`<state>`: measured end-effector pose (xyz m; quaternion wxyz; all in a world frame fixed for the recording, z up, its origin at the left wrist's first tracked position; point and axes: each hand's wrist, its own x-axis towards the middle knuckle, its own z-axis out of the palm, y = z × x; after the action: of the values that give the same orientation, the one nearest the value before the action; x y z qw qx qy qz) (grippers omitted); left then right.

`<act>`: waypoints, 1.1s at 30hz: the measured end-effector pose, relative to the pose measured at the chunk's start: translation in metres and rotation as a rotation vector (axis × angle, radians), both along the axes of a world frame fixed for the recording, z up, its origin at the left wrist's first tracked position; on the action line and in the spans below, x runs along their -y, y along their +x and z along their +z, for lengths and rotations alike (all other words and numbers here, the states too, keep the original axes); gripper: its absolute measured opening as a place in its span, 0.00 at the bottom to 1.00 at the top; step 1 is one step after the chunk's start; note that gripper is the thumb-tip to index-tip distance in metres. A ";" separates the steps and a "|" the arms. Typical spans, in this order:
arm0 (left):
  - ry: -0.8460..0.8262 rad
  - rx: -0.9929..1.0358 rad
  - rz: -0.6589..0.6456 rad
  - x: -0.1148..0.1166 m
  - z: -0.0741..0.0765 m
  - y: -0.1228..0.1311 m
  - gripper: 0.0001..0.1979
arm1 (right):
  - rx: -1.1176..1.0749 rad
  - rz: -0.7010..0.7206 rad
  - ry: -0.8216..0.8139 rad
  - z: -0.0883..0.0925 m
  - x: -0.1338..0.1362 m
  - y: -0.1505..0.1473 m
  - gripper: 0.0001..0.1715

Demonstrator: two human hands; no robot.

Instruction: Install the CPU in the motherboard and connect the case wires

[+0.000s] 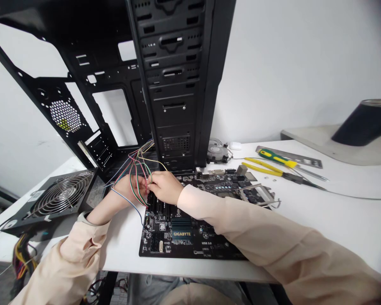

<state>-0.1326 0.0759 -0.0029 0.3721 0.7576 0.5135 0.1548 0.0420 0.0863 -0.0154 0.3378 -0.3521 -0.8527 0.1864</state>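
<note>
Bundled thin coloured wires [137, 181] run out of the black computer case [180, 123] and loop down to the left edge of the motherboard [216, 250]. My left hand [131, 189] is closed among these wires, its fingertips partly behind the loops. Its fingers meet those of my right hand [165, 186], which is pinched on a wire over the board's upper left corner. The wire's end is hidden by the fingers. A blue wire and a red-green pair reach the board's left edge. The board lies flat, with a dark GIGABYTE heatsink [181, 231] near its front.
A power supply [65, 192] with a fan grille lies at left, its cables [23, 256] hanging over the table edge. Behind the board are a CPU cooler [217, 151], yellow-handled pliers [269, 169], a green-yellow screwdriver [279, 159] and a metal I/O plate [307, 161]. A monitor stand base [324, 142] stands at right.
</note>
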 end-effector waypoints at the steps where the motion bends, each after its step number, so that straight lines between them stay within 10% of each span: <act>1: 0.001 0.004 0.005 0.000 0.000 0.000 0.09 | -0.005 0.004 0.001 0.000 0.000 0.000 0.06; 33: 0.312 -0.325 0.146 0.005 0.018 0.004 0.11 | -0.238 -0.030 -0.113 0.001 0.000 0.001 0.12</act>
<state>-0.1285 0.0710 0.0149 0.1509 0.7818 0.5899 0.1346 0.0428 0.0859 -0.0140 0.4190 -0.3588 -0.7894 0.2694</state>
